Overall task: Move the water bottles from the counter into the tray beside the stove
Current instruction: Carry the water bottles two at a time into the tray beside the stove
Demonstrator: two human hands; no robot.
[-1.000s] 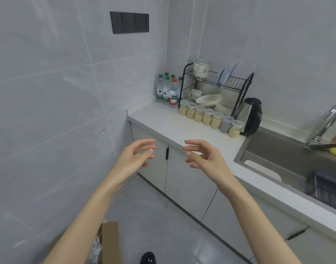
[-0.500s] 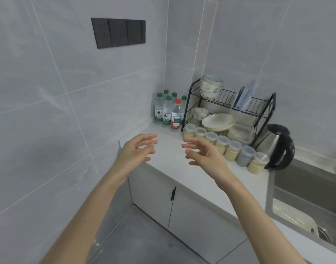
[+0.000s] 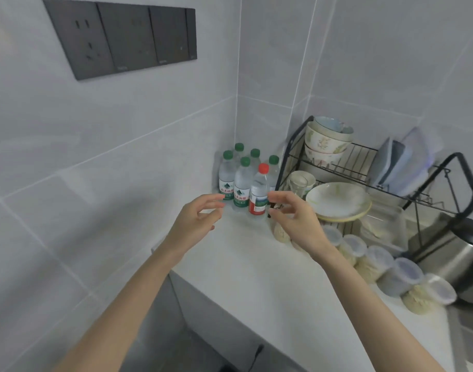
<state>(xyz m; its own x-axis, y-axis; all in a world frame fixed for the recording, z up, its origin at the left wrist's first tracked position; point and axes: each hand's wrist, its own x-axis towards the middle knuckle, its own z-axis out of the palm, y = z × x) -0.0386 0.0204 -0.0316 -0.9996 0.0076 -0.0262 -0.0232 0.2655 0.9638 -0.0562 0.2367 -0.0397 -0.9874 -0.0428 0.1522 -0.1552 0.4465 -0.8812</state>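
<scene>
With both the left hand (image 3: 196, 220) and right hand (image 3: 294, 217) empty, fingers loosely spread, the water bottles (image 3: 243, 183) stand clustered in the counter (image 3: 257, 269) corner, likely full, heavy and smooth, best gripped around the labelled middle.

The kettle (image 3: 452, 261) is cut off at the right edge; rear water bottles (image 3: 246, 167) are partly hidden.

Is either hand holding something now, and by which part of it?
Nothing is held: left hand and right hand are open, short of the clear plastic water bottles.
</scene>
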